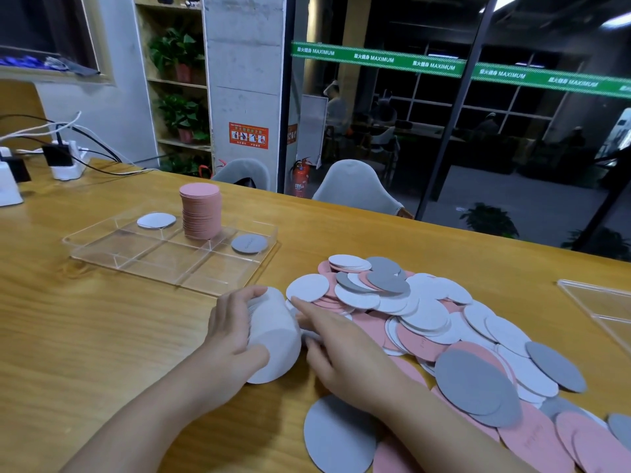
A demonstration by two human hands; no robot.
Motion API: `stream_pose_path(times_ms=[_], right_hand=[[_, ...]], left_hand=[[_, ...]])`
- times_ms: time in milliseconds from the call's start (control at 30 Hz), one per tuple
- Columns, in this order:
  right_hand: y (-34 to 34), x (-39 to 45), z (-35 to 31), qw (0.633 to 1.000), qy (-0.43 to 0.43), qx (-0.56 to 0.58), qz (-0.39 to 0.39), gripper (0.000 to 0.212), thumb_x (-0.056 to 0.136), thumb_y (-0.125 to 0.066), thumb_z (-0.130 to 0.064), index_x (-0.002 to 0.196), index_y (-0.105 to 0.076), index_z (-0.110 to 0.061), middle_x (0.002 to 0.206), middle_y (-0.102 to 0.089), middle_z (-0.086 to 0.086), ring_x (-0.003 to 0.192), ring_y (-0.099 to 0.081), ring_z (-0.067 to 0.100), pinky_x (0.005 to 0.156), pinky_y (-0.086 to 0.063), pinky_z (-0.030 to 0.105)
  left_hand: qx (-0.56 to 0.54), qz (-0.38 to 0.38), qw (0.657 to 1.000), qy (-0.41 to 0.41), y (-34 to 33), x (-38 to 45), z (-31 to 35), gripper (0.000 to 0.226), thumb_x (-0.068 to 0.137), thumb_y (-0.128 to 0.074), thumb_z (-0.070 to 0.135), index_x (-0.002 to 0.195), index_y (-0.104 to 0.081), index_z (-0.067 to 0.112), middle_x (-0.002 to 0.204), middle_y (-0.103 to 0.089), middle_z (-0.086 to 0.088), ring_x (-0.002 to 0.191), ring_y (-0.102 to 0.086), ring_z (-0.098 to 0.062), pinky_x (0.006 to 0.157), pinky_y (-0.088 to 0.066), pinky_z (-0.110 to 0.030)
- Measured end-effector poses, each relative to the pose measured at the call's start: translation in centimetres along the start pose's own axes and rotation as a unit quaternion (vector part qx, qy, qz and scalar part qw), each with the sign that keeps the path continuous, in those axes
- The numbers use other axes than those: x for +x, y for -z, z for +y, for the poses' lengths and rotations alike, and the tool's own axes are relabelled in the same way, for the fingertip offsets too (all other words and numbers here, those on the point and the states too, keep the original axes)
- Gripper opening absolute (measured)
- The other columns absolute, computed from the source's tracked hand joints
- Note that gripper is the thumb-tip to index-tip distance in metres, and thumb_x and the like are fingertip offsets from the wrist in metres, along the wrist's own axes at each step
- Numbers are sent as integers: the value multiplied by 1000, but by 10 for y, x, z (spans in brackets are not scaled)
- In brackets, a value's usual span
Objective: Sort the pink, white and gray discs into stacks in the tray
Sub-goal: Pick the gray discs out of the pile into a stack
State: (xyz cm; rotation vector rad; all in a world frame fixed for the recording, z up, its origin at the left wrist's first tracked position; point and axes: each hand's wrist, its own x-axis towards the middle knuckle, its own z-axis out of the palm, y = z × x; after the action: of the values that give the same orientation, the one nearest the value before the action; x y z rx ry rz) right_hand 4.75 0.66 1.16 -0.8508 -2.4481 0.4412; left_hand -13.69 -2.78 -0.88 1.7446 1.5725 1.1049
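Observation:
A clear tray (102,249) with several compartments lies on the table at the left. In it stand a tall stack of pink discs (200,209), a white disc (156,220) and a gray disc (249,243). A loose pile of pink, white and gray discs (444,329) covers the table at the right. My left hand (232,339) grips a stack of white discs (275,336) held on edge beside the pile. My right hand (338,349) reaches over the pile's left edge, its index finger straight and touching a white disc (307,287).
A second clear tray (604,308) sits at the right edge. Power strips, chargers and cables (65,158) lie at the table's far left. Two gray chairs (355,186) stand behind the far edge, in front of a glass wall.

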Motion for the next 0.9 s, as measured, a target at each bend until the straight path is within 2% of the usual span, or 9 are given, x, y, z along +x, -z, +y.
stream_pose_path(times_ms=[133, 267, 333, 400, 500, 567, 667, 733, 900], right_hand=[[-2, 2, 1, 999, -43, 15, -7, 55, 93, -46, -19, 144, -27, -23, 132, -48, -10, 120, -37, -1, 95, -28, 10], [-8, 9, -6, 992, -77, 42, -94, 74, 87, -45, -12, 149, -5, -19, 153, -17, -9, 139, -16, 4, 112, -20, 22], [-9, 10, -10, 984, -96, 61, -137, 79, 88, -41, -12, 149, 7, -24, 156, -7, -12, 139, -19, 6, 110, -26, 24], [-6, 10, -11, 980, -111, 60, -157, 78, 90, -39, -11, 148, 11, -27, 156, -9, -11, 137, -25, 8, 104, -27, 19], [3, 13, -14, 980, -97, 40, -167, 74, 92, -37, -8, 149, 6, -26, 156, -11, -10, 138, -17, 3, 101, -18, 12], [9, 17, -15, 982, -87, 31, -164, 73, 88, -38, -5, 149, -4, -27, 152, -24, -10, 130, -28, 2, 96, -24, 10], [15, 29, 0, 988, -85, 10, -130, 65, 83, -41, -3, 141, -31, -31, 128, -47, -13, 104, -41, -1, 82, -34, 14], [15, 38, 14, 991, -96, -16, -93, 52, 87, -43, -8, 135, -43, -27, 118, -48, -11, 105, -44, 7, 85, -32, 19], [15, 57, 40, 979, -139, -124, -81, 46, 92, -55, -27, 136, -44, -18, 135, -48, 1, 124, -41, 16, 96, -36, 27]], left_hand=[[-5, -19, 1000, -18, 3, -6, 3, 67, 45, -37, 50, 109, -20, 57, 102, -8, 57, 108, -19, 21, 97, -27, -25], [-29, 0, 999, -14, 0, 0, -6, 69, 45, -41, 45, 110, -22, 55, 107, -12, 57, 115, -23, 18, 102, -28, -28], [-46, 16, 999, 14, 0, 4, -8, 76, 42, -47, 37, 112, -22, 52, 104, -11, 57, 119, -21, 11, 101, -22, -25], [-45, 9, 998, 35, -3, 9, -5, 85, 46, -46, 23, 121, -17, 49, 115, -18, 36, 118, -19, 6, 99, -17, -21], [-77, 44, 994, 69, 0, 7, -7, 93, 48, -42, 21, 140, -29, 29, 120, -22, 10, 124, -24, -9, 96, -19, -21], [-84, 31, 994, 70, 3, 7, -8, 93, 44, -48, 22, 134, -31, 36, 120, -27, 21, 124, -27, -5, 94, -23, -20], [-91, -30, 994, 57, 8, 1, -3, 79, 40, -50, 42, 115, -29, 55, 111, -26, 47, 108, -33, 18, 87, -33, -18], [-121, -34, 991, 43, 12, -5, -1, 73, 45, -51, 42, 114, -31, 57, 113, -30, 44, 104, -41, 14, 84, -40, -20], [-143, -16, 989, 26, 10, -6, 4, 71, 61, -51, 21, 122, -34, 52, 120, -36, 35, 111, -43, 12, 81, -43, -19]])
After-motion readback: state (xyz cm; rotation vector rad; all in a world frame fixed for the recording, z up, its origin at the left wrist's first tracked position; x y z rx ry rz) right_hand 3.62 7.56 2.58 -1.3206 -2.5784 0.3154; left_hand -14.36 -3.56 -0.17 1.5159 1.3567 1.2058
